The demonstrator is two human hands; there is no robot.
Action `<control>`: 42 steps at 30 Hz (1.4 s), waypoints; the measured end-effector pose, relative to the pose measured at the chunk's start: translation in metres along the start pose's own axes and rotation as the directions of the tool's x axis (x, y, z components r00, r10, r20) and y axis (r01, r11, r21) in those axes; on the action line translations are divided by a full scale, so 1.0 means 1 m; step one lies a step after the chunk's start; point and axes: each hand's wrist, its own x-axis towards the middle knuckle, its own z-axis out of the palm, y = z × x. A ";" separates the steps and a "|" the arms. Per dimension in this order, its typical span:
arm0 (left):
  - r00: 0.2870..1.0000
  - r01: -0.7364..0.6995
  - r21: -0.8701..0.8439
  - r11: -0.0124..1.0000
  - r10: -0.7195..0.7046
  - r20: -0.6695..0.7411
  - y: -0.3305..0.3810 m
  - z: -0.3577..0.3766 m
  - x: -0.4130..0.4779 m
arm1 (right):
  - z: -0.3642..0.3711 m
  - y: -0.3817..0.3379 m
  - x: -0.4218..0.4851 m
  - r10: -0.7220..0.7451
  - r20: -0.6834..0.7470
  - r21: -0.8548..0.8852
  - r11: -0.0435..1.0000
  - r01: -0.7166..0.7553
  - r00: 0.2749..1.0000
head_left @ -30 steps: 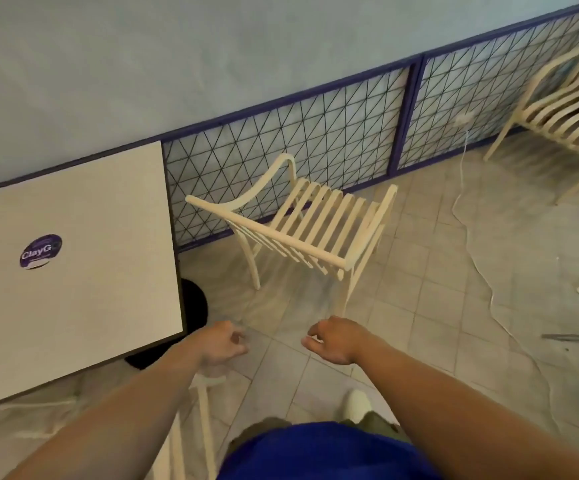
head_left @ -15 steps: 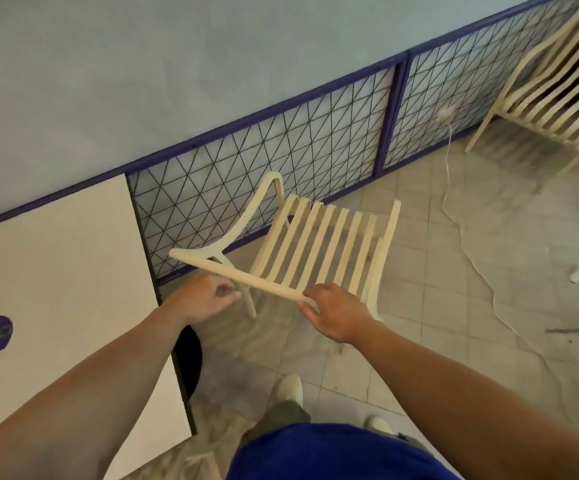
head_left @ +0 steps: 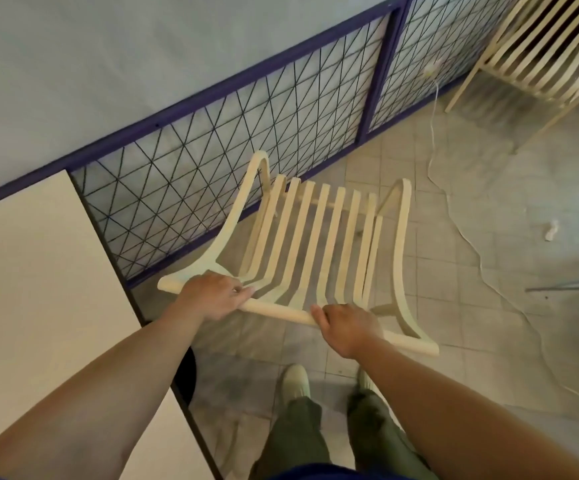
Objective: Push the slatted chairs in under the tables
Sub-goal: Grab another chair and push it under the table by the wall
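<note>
You are gripping the top rail of the slatted chair [head_left: 315,237] at centre frame: your left hand [head_left: 213,296] is curling over the rail's left part, your right hand [head_left: 348,329] is wrapping its right part. The rail's long axis is running from centre left down to lower right. The table [head_left: 39,289] is sitting at the left of the frame, nearer your left hand, so the push is likely heading leftward. No legible writing is showing.

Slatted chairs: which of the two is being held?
The near chair, its top rail gripped by the left hand and right hand; the far chair stands untouched.
</note>
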 end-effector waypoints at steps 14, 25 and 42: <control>0.999 0.039 0.084 0.996 -0.037 -0.025 0.013 0.008 0.007 | 0.009 0.008 -0.003 0.042 -0.154 -0.054 0.997 -0.051 0.987; 0.988 0.088 0.075 0.993 -0.077 -0.135 0.077 0.034 -0.028 | -0.009 0.059 -0.025 -0.034 -0.094 -0.127 0.992 0.022 0.995; 0.985 0.166 0.299 0.940 -0.144 -0.095 0.227 0.100 -0.089 | -0.036 0.185 -0.038 -0.371 0.096 -0.379 0.844 0.378 0.924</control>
